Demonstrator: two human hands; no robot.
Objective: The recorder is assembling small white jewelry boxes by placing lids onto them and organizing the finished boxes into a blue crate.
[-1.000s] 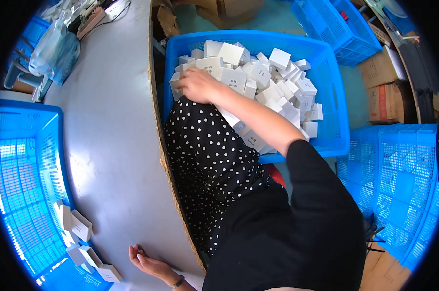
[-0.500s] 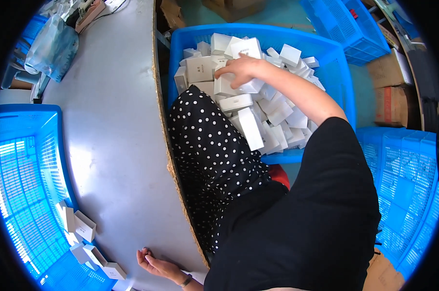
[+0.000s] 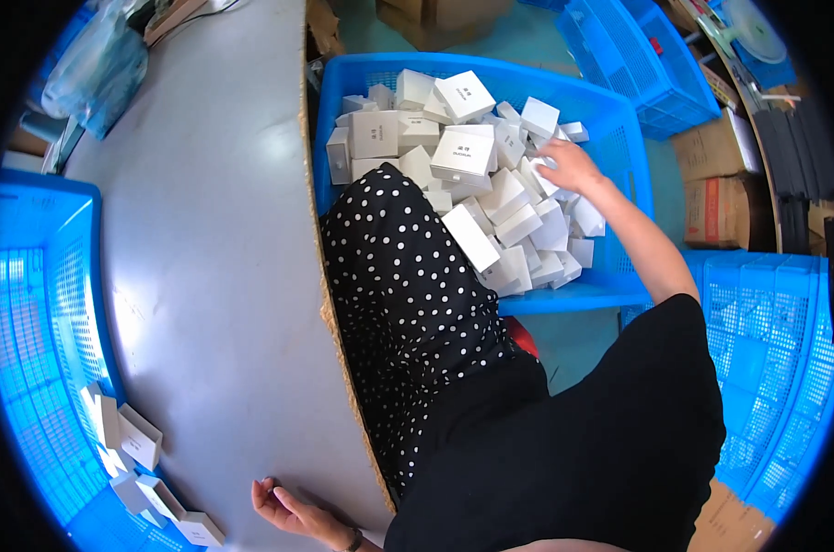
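My right hand (image 3: pixel 567 167) reaches over the right part of a heap of small white boxes (image 3: pixel 468 152), fingers apart and touching or just above the boxes there. No box is plainly gripped, and its fingertips partly hide what lies under them. The heap fills a large blue plastic crate (image 3: pixel 652 184) to my right. On the grey table (image 3: pixel 224 276), my left hand (image 3: pixel 293 515) rests near the front edge with loosely curled fingers, thumb apart, and nothing visible in it.
Another blue crate (image 3: pixel 95 276) stands at the table's left, with several white boxes (image 3: pixel 141 437) by its near corner. A plastic bag (image 3: pixel 99 74) lies far left. More blue crates (image 3: pixel 767 368) and cardboard boxes (image 3: pixel 712 207) line the right side. My knee presses close to the full crate.
My right hand has moved right across the heap, uncovering white boxes in its middle. My left hand stays by the table's front edge. The whole view has shifted slightly.
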